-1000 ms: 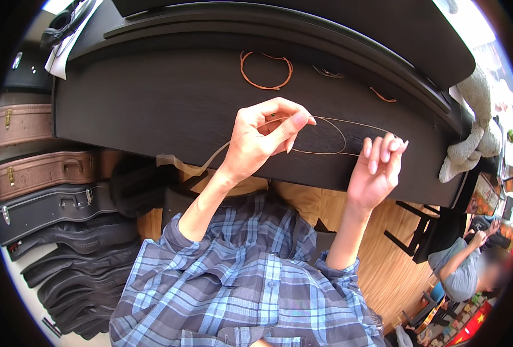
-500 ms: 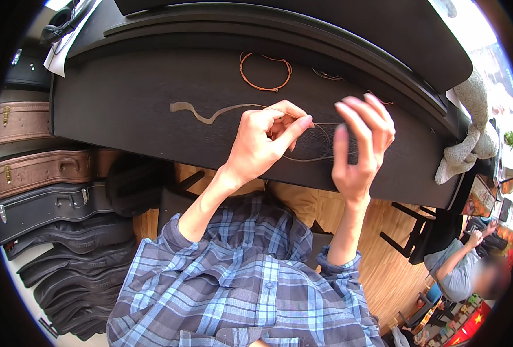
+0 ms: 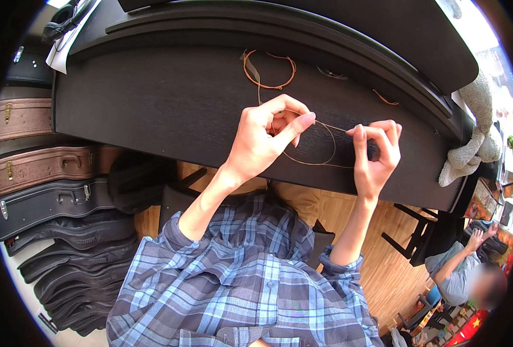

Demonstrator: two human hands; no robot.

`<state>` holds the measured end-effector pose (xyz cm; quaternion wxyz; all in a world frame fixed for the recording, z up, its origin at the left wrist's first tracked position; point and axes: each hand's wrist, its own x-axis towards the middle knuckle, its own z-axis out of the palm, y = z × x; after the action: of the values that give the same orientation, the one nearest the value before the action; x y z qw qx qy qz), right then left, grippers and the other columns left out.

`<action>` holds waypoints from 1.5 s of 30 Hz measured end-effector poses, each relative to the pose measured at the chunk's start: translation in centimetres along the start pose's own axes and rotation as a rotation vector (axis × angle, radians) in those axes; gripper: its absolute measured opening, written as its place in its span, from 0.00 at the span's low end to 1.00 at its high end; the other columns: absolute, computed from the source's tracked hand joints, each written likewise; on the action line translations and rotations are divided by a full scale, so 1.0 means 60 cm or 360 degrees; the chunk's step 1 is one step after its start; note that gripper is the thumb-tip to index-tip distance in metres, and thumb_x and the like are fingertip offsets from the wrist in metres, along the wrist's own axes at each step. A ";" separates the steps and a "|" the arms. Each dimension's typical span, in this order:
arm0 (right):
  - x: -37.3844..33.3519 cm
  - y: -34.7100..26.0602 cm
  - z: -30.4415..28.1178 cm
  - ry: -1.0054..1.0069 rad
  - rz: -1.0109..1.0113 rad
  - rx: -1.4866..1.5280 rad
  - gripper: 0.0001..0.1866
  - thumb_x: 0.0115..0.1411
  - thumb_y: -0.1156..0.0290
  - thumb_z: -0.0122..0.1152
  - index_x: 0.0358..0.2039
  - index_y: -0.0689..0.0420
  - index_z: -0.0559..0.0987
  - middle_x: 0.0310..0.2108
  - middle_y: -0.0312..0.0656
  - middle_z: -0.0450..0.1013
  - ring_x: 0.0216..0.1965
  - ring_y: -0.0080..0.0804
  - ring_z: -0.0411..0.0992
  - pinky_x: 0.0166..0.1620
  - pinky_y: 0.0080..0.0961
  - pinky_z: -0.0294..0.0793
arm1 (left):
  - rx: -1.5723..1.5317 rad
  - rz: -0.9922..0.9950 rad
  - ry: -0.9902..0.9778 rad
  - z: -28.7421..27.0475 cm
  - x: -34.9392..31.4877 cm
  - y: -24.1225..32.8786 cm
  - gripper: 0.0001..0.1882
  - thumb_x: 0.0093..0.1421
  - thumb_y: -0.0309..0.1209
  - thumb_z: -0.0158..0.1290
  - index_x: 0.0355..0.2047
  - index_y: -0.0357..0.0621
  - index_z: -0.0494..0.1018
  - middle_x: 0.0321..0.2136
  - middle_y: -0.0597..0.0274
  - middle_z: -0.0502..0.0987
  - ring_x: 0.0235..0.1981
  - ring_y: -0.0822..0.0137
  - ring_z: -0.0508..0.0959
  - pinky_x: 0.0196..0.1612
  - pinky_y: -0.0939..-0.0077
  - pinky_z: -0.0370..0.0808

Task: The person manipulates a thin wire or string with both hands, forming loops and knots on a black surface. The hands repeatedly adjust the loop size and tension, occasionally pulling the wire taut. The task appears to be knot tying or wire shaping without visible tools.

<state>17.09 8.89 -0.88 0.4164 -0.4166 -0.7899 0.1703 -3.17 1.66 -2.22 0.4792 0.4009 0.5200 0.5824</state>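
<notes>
A thin copper-coloured string [image 3: 331, 126] runs between my two hands above the black tabletop. My left hand [image 3: 255, 139] is closed, pinching it between thumb and forefinger. My right hand [image 3: 378, 159] pinches the string a short way to the right. Between and below the hands the string bends into a round loop, and another length leads off toward my right hand. Its loose end rises beyond my left hand, smeared by motion, across a coiled orange string [image 3: 271, 88] on the tabletop. My left palm side and curled fingers are partly hidden.
A short orange string piece [image 3: 385, 98] and a small thin coil [image 3: 331, 74] lie near the table's back ledge. A grey plush toy [image 3: 470, 153] sits at the right end. Instrument cases [image 3: 42, 168] stack at left. Another person [image 3: 453, 269] sits far right.
My right hand has gone from spread fingers to a pinch on the string. The string's loose end has swung from the left up toward the orange coil.
</notes>
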 end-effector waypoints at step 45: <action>-0.019 0.047 -0.009 0.0997 0.0577 0.0297 0.13 0.74 0.63 0.54 0.44 0.61 0.78 0.41 0.36 0.75 0.40 0.21 0.69 0.47 0.19 0.68 | 0.0028 0.0069 0.0168 0.006 0.001 0.001 0.08 0.71 0.32 0.54 0.38 0.40 0.71 0.21 0.68 0.76 0.20 0.84 0.72 0.21 0.88 0.63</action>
<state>19.31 9.63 -2.90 0.6372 -0.5418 -0.5189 0.1768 -2.86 1.81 -2.10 0.4348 0.3851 0.5409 0.6084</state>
